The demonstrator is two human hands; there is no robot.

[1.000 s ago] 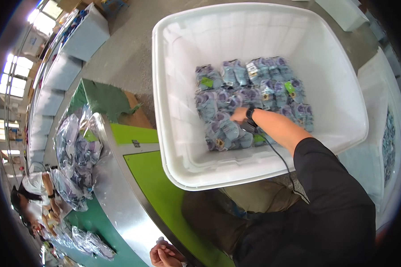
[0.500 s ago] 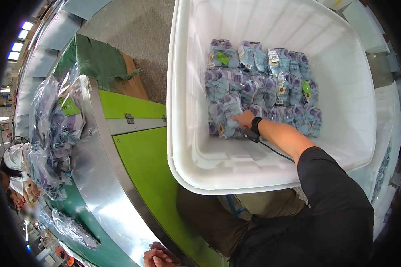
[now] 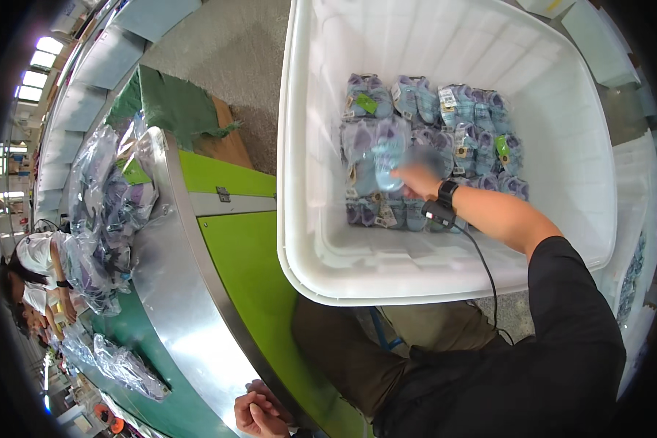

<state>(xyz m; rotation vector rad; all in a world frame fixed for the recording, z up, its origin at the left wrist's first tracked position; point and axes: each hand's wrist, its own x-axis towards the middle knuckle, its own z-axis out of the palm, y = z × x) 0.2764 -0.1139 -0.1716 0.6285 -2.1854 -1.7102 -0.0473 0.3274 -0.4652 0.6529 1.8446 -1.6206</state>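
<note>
My right hand [image 3: 420, 180], slightly blurred, reaches into a large white plastic bin [image 3: 445, 281]. Its fingers are closed on a clear-bagged pair of light blue and lavender shoes [image 3: 390, 152], held above the rows in the left part of the bin. Several similar packs of shoes [image 3: 482, 146] lie in rows on the bin floor, some with white or green tags. At the lower edge my left hand [image 3: 261, 410] is curled in a loose fist beside the steel edge of the conveyor; nothing shows in it.
The steel-edged conveyor [image 3: 175, 270] with its green belt [image 3: 128, 317] runs along the left. Bagged shoes [image 3: 120, 197] are heaped at its far end. A person in a white shirt [image 3: 44, 259] works across it. Green cloth [image 3: 171, 106] covers a box beyond; a black cable [image 3: 485, 270] hangs from my right wrist.
My right hand has moved away from me and slightly right with the shoe pack, uncovering packs in the near row. My left hand stays curled by the conveyor edge.
</note>
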